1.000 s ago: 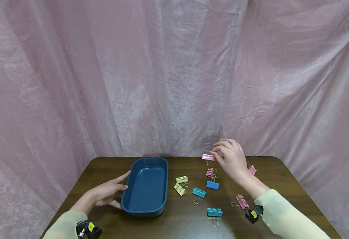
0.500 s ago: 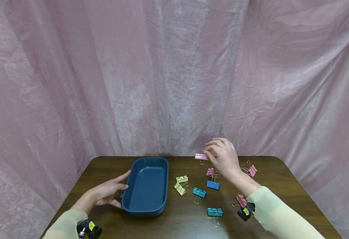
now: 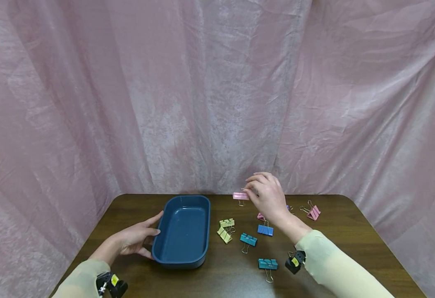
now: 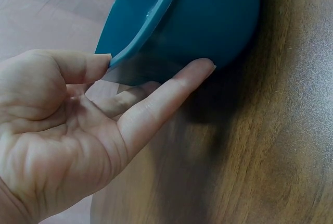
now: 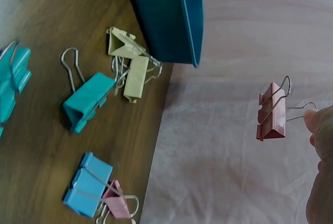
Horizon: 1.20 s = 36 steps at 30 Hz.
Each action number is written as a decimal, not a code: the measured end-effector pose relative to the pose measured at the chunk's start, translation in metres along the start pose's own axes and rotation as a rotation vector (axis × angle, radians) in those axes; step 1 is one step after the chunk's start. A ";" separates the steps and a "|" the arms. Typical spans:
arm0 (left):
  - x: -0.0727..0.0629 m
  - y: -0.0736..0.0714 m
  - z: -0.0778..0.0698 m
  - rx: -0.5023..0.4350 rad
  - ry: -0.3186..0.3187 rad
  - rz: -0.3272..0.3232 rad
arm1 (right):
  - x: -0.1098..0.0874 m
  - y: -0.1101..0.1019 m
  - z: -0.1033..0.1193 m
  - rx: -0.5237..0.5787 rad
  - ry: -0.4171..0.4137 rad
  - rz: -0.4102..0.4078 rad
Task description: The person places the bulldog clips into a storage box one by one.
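Note:
A pink binder clip [image 3: 241, 196] hangs in the air at the far side of the table. My right hand [image 3: 267, 196] pinches one of its wire handles between thumb and fingertips; in the right wrist view the clip [image 5: 272, 114] dangles ahead of the fingers. On the left stands a dark blue rectangular bin [image 3: 180, 262] with nothing inside. My left hand [image 3: 137, 240] rests against the bin's left side, fingers spread and fairly straight. In the left wrist view its thumb [image 4: 86, 67] touches the rim, and another finger lies along the outer wall.
Between bin and right arm lie two yellow clips [image 3: 225, 235], two teal clips [image 3: 267, 264], a blue clip [image 3: 265, 230] and a partly hidden pink clip [image 3: 260, 216]. Another pink clip [image 3: 314, 212] lies far right. A pink curtain [image 3: 217, 99] hangs behind the table.
My right hand has moved left towards the bin, carrying the pink binder clip. The left hand and the bin have stayed in place.

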State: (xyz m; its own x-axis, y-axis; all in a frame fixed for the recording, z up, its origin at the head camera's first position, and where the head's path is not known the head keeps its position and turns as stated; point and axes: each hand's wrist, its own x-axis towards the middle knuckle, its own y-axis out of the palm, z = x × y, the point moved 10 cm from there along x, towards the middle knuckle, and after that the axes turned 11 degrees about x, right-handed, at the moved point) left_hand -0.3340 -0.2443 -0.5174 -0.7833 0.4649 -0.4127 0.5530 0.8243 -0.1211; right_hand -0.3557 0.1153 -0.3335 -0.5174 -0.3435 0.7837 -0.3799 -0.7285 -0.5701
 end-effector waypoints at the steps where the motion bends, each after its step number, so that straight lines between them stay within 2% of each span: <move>1: 0.000 0.000 0.000 0.000 0.000 -0.001 | 0.000 0.003 0.001 0.000 -0.001 0.002; 10: 0.001 0.000 0.002 -0.006 -0.005 -0.003 | 0.006 0.022 0.010 -0.004 0.016 0.039; 19: 0.001 -0.001 0.001 0.003 -0.007 -0.003 | 0.011 0.033 0.019 0.002 -0.026 0.016; 26: 0.001 -0.001 0.000 0.005 0.003 0.000 | 0.014 0.048 0.022 0.005 -0.004 0.069; 36: 0.002 -0.004 0.001 0.011 0.016 -0.024 | 0.019 0.063 0.033 -0.001 -0.072 0.056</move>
State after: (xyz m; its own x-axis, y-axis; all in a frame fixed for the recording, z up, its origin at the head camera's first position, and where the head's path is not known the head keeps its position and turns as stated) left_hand -0.3381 -0.2471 -0.5186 -0.8006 0.4501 -0.3955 0.5371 0.8316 -0.1411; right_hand -0.3637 0.0435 -0.3462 -0.4816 -0.4254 0.7662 -0.3528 -0.7062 -0.6139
